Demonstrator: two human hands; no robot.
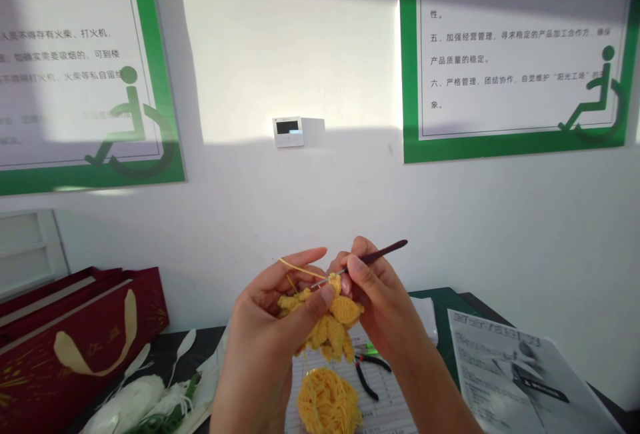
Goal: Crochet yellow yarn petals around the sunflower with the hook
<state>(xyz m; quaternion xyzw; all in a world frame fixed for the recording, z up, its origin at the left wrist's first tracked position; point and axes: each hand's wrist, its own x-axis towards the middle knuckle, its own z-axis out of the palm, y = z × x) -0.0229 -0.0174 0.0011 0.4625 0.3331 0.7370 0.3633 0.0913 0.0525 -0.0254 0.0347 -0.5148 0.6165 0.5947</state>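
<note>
Head view, directions taken from the middle of the frame. At six o'clock, pinched between thumb and fingers of the left hand (pixel 265 327): a yellow crocheted piece (pixel 331 332) with pointed petals. Looped over the left index finger: a yellow strand (pixel 303 267), running to the stitches. Gripped pen-fashion in the right hand (pixel 387 294): a crochet hook (pixel 377 253), dark handle end towards two o'clock, metal tip at the stitches; caught in a loop or merely touching, impossible to tell. Just below, also at six: a ball of yellow yarn (pixel 329 402), resting over a printed sheet (pixel 387 415). Near five: pliers (pixel 366 384). At four: an illustrated page (pixel 530 374), partly over a green mat (pixel 440 304). At eight: a dark red bag (pixel 95 331) with cream handles, contents hidden; one bag or two, hard to say. Between seven and eight, beside the bag: a white bundle (pixel 133 401) with green strands.
</note>
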